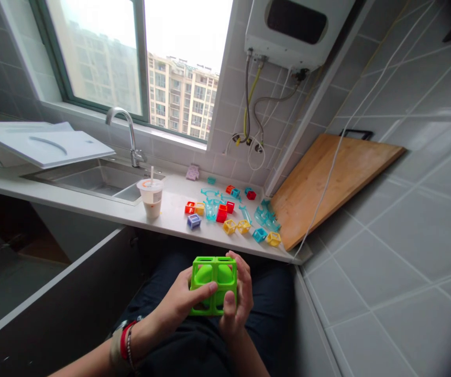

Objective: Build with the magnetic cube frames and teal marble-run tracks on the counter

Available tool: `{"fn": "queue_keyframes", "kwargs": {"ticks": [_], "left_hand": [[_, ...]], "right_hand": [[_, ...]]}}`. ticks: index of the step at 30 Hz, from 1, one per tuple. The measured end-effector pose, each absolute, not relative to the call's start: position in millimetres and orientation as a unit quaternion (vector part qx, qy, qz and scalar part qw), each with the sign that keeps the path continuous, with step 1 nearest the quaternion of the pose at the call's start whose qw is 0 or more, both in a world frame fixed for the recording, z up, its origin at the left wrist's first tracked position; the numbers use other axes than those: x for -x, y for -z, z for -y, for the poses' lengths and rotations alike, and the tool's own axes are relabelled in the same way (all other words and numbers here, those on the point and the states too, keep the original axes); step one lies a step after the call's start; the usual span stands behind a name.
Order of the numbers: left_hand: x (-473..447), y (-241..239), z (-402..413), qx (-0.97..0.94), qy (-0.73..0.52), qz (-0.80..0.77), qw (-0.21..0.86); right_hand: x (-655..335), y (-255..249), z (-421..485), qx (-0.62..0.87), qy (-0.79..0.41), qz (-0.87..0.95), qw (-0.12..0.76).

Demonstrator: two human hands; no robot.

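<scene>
A bright green plastic block with open windows (214,272) is held between both hands, above my lap and in front of the counter's edge. My left hand (184,293) grips its left side, the thumb lying across the front face. Around its right side wrap the fingers of my right hand (241,293), with that thumb near the lower right corner. Rounded green shapes show inside the upper windows. The back and underside of the block are hidden.
On the counter (178,230) lie yellow cube frames (229,226), a purple cube frame (194,221), red blocks (221,213) and translucent teal pieces (266,215). A lidded drink cup (152,201) stands by the sink (87,178). A wooden board (327,183) leans at right. A cabinet door (64,293) hangs open.
</scene>
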State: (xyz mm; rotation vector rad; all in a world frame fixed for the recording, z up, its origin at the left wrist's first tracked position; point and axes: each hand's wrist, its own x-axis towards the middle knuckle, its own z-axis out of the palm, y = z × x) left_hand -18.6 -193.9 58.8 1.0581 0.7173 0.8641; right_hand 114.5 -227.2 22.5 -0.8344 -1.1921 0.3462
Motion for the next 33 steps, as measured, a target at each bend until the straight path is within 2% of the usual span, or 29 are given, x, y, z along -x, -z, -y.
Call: {"fn": "queue_keyframes", "kwargs": {"ticks": [6,10,16,26,33], "left_hand": [[19.2,-57.3,195.9,-0.45,-0.415,-0.332,0.717],[15.1,-63.7,197.3,-0.371,-0.41,-0.35,0.756],[-2.2,-74.0,195.3,-0.323,-0.581,-0.266,0.698],[-2.2,-82.5,199.9,-0.427,-0.568,-0.289,0.642],[1.4,-84.8,202.0,-0.41,-0.558,-0.281,0.665]], "right_hand": [[-116.2,-26.4,229.3,0.398,-0.159,0.551,0.716],[-115.3,-28.5,229.1,0.403,-0.167,0.551,0.711],[-108.2,-28.7,226.2,0.413,-0.279,0.443,0.745],[-111.6,-49.1,235.9,0.421,-0.263,0.469,0.73],[-105.6,-46.3,240.1,0.414,-0.251,0.465,0.741]]}}
